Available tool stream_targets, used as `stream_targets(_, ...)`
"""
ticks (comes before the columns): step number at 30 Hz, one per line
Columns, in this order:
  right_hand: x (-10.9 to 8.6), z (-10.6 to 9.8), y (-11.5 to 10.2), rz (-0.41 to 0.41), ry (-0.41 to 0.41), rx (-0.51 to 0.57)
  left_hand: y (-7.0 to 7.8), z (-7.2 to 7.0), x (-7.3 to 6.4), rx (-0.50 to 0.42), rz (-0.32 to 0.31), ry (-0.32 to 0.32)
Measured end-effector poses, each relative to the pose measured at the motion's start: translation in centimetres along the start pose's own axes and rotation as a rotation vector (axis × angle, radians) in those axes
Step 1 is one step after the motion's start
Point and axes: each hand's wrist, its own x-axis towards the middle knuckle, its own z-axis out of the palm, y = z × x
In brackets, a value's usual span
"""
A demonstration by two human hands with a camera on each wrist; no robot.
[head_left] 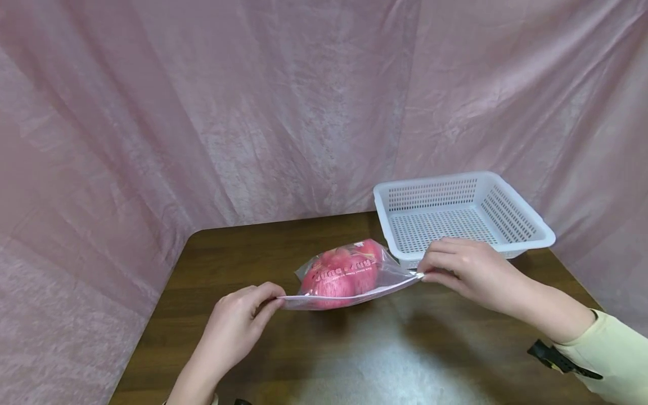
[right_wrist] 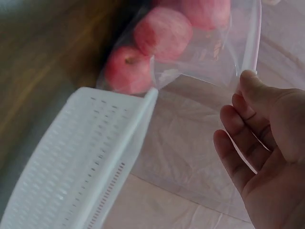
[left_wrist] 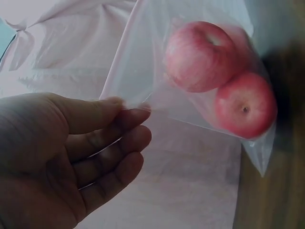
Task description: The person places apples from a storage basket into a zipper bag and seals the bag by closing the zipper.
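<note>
A clear zip bag (head_left: 392,275) holding several red apples (head_left: 336,275) is stretched between both hands, its zip edge toward the person. My left hand (head_left: 240,318) pinches the left end of that edge between thumb and forefinger. At the other end, my right hand (head_left: 468,270) pinches the zip corner, beside the basket. In the left wrist view two apples (left_wrist: 245,105) show plainly through the plastic, and the left hand's other fingers (left_wrist: 114,179) are loosely bent. The right wrist view has the right thumb (right_wrist: 255,88) on the zip strip, apples (right_wrist: 164,33) hanging beyond it.
A white perforated plastic basket (head_left: 526,216) stands at the back right of the brown wooden table (head_left: 212,259), close to the bag and right hand. Pink cloth (head_left: 304,112) hangs behind and around the table. A dark strap (head_left: 562,360) circles the right sleeve.
</note>
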Motion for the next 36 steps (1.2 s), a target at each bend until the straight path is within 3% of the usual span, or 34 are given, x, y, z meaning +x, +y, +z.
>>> stream_targets(6,-1.7,0.9,-1.0,-0.022,-0.035,-0.002,0.6,0.5,-1.3,0.018,0.004,-0.047)
stream_targets(11,-3.2,2.0,-1.2,-0.024,-0.107,0.057,0.8,1.0,-2.0,0.011,0.011,-0.119)
stream_targets(18,-5.1,3.6,-1.6,-0.069,-0.197,0.104,0.8,1.4,-2.9,-0.06,0.089,-0.301)
stream_targets(23,-5.9,4.3,-1.9,-0.092,-0.236,0.124,0.8,1.7,-3.2,-0.064,0.127,-0.338)
stream_targets(31,-5.9,4.0,-2.3,-0.05,-0.304,0.165,1.0,1.6,-3.0,-0.111,0.16,-0.493)
stream_targets(36,-4.2,4.1,-3.0,0.018,-0.238,0.122,1.4,1.0,-2.6,-0.124,0.121,-0.553)
